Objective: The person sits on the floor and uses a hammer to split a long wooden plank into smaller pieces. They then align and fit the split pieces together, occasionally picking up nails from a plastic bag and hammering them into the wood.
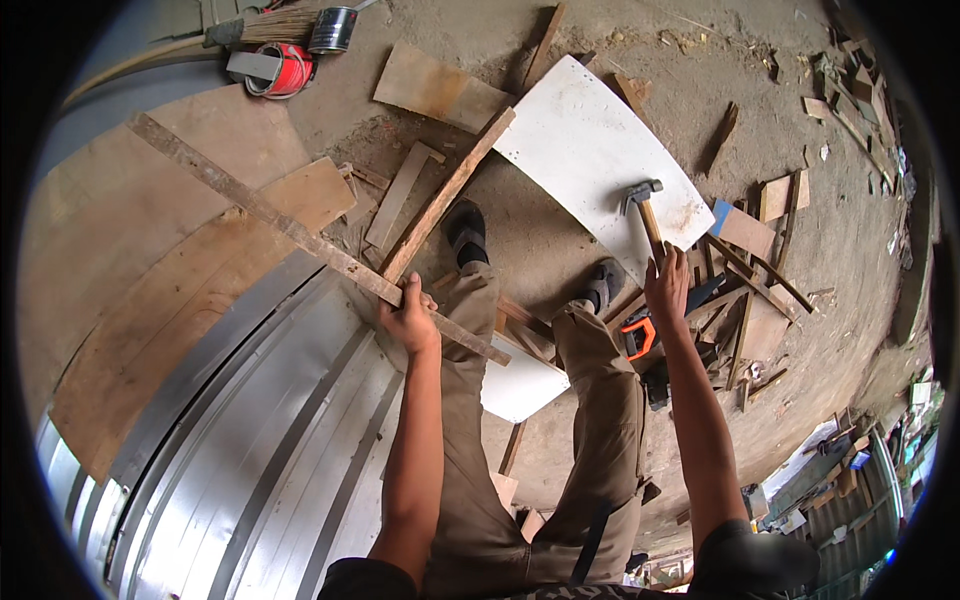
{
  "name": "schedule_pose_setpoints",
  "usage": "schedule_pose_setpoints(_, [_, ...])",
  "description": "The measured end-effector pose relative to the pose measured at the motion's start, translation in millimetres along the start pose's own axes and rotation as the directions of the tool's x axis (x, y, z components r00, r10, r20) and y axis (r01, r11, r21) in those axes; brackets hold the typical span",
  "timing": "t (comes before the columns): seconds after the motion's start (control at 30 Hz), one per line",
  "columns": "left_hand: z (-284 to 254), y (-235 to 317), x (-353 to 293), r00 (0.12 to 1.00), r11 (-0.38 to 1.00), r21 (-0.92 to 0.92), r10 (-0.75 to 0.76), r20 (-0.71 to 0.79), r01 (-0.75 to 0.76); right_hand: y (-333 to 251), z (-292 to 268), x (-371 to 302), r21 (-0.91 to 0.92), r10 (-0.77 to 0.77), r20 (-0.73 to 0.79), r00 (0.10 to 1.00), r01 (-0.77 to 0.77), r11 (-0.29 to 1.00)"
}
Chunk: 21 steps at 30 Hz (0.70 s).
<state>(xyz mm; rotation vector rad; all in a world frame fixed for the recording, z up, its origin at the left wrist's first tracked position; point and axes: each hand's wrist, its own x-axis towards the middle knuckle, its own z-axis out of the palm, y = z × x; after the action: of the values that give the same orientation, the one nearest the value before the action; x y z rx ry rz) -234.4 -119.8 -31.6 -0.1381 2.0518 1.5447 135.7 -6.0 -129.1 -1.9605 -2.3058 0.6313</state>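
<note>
My left hand (412, 318) is closed around a long wooden strip (270, 213) where it meets a shorter wooden batten (450, 192). The two pieces form an angle at my fingers; whether they are fastened there is hidden by the hand. The batten's far end reaches the corner of a white board (590, 135). My right hand (668, 283) grips the wooden handle of a claw hammer (645, 205), its metal head over the white board. Below that hand lies a saw with an orange handle (637, 338).
Corrugated metal sheets (260, 430) and plywood sheets (200, 290) lie at the left. A red can (285, 72), a dark tin (333, 30) and a broom (260, 28) are at the far left. Wood scraps (745, 230) litter the ground at the right and around my feet.
</note>
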Motion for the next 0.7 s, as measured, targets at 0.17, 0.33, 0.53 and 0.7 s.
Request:
schedule_pose_setpoints(0.17, [5.2,14.5,31.7,0.997,0.997,-0.019,0.076,-0.005,-0.076,-106.2,-20.3,35.5,0.272,-0.146,-0.092,0.985,0.166,0.948])
schedule_pose_setpoints(0.33, [2.9,-10.2,86.0,0.995,0.996,0.027,0.081,-0.064,-0.079,-205.4,-9.1,171.1,0.339,-0.409,-0.189,0.893,0.45,0.826])
schedule_pose_setpoints(0.53, [18.4,13.0,122.4,0.994,0.982,0.179,0.067,-0.081,-0.052,-204.2,117.8,377.1,0.103,-0.548,0.311,0.777,0.546,0.832])
schedule_pose_setpoints(0.7, [18.1,33.6,140.2,0.984,0.976,0.206,0.107,-0.145,-0.075,-245.0,178.9,405.9,-0.147,-0.4,0.558,0.727,0.562,0.814])
